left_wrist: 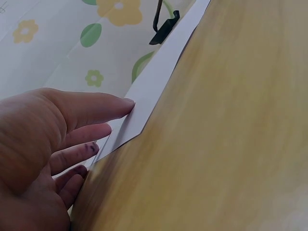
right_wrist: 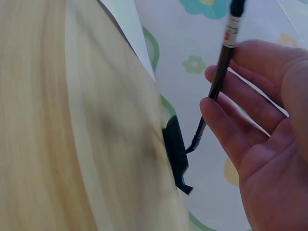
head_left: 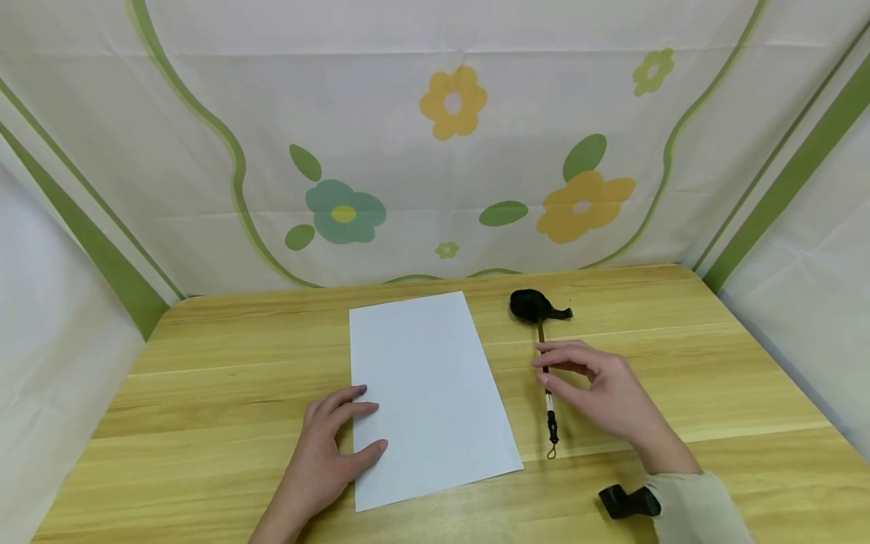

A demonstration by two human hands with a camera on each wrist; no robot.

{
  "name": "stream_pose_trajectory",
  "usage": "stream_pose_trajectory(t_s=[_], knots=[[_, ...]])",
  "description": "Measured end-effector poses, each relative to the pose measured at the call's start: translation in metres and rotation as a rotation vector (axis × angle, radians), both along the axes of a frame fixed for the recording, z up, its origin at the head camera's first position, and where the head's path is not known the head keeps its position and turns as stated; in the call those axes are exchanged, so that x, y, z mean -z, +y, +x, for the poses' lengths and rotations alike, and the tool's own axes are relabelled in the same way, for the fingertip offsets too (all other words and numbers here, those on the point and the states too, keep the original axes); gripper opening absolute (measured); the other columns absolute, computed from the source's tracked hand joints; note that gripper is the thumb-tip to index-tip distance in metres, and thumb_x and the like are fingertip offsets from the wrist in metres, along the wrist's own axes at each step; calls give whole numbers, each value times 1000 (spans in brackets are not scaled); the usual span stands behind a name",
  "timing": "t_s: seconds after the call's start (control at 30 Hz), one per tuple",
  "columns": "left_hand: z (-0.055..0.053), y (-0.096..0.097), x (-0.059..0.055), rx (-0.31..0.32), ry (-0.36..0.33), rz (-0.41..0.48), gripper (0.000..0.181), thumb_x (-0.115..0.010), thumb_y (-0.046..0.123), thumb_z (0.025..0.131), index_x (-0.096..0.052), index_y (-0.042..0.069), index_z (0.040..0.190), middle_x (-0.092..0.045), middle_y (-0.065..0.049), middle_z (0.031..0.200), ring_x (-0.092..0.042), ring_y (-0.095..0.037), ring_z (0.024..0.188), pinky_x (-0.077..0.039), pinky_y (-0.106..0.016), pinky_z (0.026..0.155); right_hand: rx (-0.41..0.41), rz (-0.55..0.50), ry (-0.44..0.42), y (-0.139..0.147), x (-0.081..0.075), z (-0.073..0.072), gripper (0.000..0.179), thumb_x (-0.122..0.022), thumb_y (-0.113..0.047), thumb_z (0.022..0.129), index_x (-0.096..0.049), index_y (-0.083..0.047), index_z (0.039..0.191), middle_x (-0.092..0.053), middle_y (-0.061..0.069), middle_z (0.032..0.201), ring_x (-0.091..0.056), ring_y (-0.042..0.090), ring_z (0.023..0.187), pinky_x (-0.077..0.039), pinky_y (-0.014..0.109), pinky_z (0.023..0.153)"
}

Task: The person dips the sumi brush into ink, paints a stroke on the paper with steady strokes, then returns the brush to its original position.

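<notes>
My right hand [head_left: 598, 381] pinches a writing brush [head_left: 549, 400] with a dark handle, a white label and a hanging loop. The brush leans with its bristle end at a black ink dish [head_left: 526, 305], which has a narrow tail-like end; in the right wrist view the dark bristles [right_wrist: 194, 143] bend against the dish's edge. My left hand [head_left: 326, 453] lies at the left edge of a blank white sheet of paper [head_left: 424, 393], fingers spread and fingertips on it. Dark stains mark some left fingertips [left_wrist: 90, 148].
A small black angular block [head_left: 625, 502] sits by the right sleeve [head_left: 700, 506], near the front. Everything lies on a wood-grain table [head_left: 224, 378]. A white cloth [head_left: 381, 98] with printed flowers hangs behind the table's back edge.
</notes>
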State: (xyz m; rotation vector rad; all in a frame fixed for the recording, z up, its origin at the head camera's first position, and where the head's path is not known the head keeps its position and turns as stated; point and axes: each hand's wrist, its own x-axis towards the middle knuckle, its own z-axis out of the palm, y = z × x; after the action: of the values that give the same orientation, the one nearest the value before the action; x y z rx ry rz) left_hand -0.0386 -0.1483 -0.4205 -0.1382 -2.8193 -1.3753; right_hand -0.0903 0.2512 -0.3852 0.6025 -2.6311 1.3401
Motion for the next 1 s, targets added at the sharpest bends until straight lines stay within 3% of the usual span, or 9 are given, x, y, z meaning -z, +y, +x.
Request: stream_pose_trajectory(t_s=[0.13,0.27,0.4,0.63,0.8,0.9,1.0], knots=[[1,0,0,-6,4,-4,41,-94,23,84,-79,22,122,-61,2,154,-43,-24,141,-42,-55,114,-34,-71,-31,-1,1,-2,25,-68,-1,104,-78,-15,123,-74,17,135,-63,-2,132,-53,14,105],[2,0,0,-5,13,4,40,-94,22,84,-79,21,121,-61,1,154,-42,-25,142,-42,-56,114,-72,-148,-54,1,3,-4,34,-62,9,103,-76,-11,126,-74,17,137,-62,-1,136,-53,15,105],[2,0,0,-1,18,19,39,-93,20,84,-79,20,121,-61,-1,154,-42,-28,143,-41,-58,114,-96,-199,-85,4,3,-5,40,-64,18,96,-74,-6,126,-73,12,140,-61,0,137,-54,18,106],[3,-1,0,1,17,24,39,-93,20,85,-79,20,121,-61,-2,154,-42,-29,143,-41,-59,114,-87,-232,-81,3,-4,-2,43,-71,21,88,-73,-1,125,-74,-8,136,-68,3,129,-57,21,104],[2,0,-1,5,12,23,39,-93,20,85,-79,19,122,-61,-2,154,-41,-30,144,-41,-60,114,-117,-302,-54,1,-9,-3,39,-70,20,91,-69,5,128,-75,9,134,-72,8,123,-59,23,102],[1,0,-1,9,8,23,39,-93,20,85,-78,19,122,-61,-3,155,-41,-30,145,-41,-60,115,-57,-343,-36,-1,-14,-7,36,-73,15,94,-69,5,128,-75,12,130,-73,10,121,-60,23,100],[1,0,-2,9,7,24,39,-93,19,85,-78,19,122,-61,-3,154,-41,-31,145,-41,-61,115,85,-448,-44,-8,-21,-15,34,-76,6,95,-69,3,129,-78,3,123,-73,10,117,-60,22,99]])
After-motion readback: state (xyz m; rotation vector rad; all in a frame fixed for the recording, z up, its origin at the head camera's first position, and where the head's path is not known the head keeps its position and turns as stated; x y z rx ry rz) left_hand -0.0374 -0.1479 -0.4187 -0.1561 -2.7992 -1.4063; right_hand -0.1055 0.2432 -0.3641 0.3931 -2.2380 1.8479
